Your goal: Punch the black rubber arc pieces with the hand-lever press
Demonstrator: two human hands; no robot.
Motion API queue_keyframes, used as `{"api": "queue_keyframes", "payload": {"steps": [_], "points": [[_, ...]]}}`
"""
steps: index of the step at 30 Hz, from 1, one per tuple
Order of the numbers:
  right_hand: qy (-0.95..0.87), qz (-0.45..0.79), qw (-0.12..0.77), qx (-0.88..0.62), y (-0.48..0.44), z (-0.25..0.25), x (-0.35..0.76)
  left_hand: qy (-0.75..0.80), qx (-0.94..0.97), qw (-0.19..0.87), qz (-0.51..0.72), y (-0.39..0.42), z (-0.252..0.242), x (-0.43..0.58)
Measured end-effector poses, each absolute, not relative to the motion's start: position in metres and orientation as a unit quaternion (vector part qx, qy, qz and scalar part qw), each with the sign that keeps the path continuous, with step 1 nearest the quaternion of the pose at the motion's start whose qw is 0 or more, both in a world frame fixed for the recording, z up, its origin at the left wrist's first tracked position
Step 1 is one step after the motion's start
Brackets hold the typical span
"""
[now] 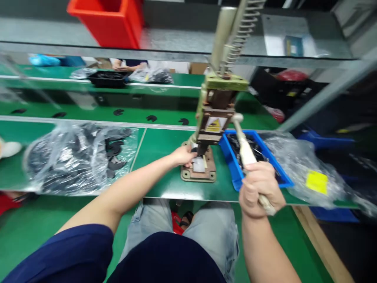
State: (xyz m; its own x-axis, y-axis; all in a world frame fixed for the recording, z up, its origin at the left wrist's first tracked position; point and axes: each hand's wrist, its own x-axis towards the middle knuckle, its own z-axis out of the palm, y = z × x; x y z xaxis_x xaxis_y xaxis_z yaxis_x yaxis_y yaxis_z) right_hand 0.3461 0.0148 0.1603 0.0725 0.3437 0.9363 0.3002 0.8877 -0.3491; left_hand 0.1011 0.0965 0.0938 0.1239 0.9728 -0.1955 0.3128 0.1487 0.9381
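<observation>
A hand-operated press (216, 106) stands on the green table (165, 145), with a yellow warning label on its head and a spring at the top. My right hand (259, 188) is closed around the press's pale lever handle (246, 147), which slants down toward me. My left hand (184, 155) reaches to the press base (198, 173), its fingers pinched on a small black part under the ram. A small white piece lies on the base plate.
A clear plastic bag of black parts (76, 157) lies at the left. A blue tray (235, 165) with black parts sits right of the press, beside another plastic bag with a yellow label (316, 181). Black parts ride the green conveyor (118, 112) behind. A red bin (108, 19) sits above.
</observation>
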Motion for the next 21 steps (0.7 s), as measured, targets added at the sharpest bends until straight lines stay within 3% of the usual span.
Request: {"api": "queue_keyframes", "payload": {"steps": [8,12,15,21], "points": [[-0.648,-0.020,0.743,-0.165,0.046,0.154,0.345,0.589,0.702,0.296,0.268,0.041,0.098,0.013],[-0.611,-0.039,0.779,-0.139,0.052,0.156,0.334,0.738,0.610,0.157,0.242,0.025,0.095,-0.101],[-0.593,-0.057,0.794,-0.124,0.056,0.156,0.331,0.871,0.484,0.003,0.082,0.025,0.094,-0.174],[-0.618,-0.048,0.772,-0.145,0.055,0.155,0.339,0.885,0.464,0.018,-0.047,0.032,0.089,-0.219]]}}
